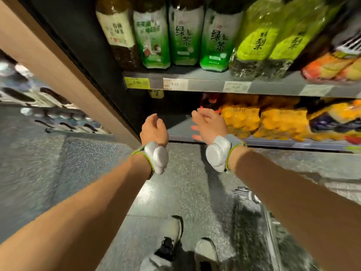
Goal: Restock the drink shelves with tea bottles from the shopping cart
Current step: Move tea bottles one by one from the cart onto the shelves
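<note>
Green-labelled tea bottles (185, 34): standing upright in a row on the upper shelf (205, 85), above and beyond both hands, touching neither.
Left hand (153, 129): reaching toward the bare stretch of the lower shelf (179, 133); fingers are curling loosely inward and holding nothing.
Right hand (208, 124): hovering beside the left hand, just in front of the lower shelf edge; fingers are spreading, blurred, and grasping nothing.
Wrist units (158, 159): sitting strapped on both wrists with green-edged bands.
Yellow-green packs (269, 36): standing on the upper shelf, above and to the right of the right hand.
Orange packs (261, 120): lying on the lower shelf, just to the right of the right hand, not touching it.
Price tags (175, 84): running along the upper shelf edge, directly above the hands.
Cart frame (269, 227): showing only partly below the right forearm; contents cannot be told.
Shoes (205, 251): standing on the speckled floor (78, 163), below and between the forearms.
</note>
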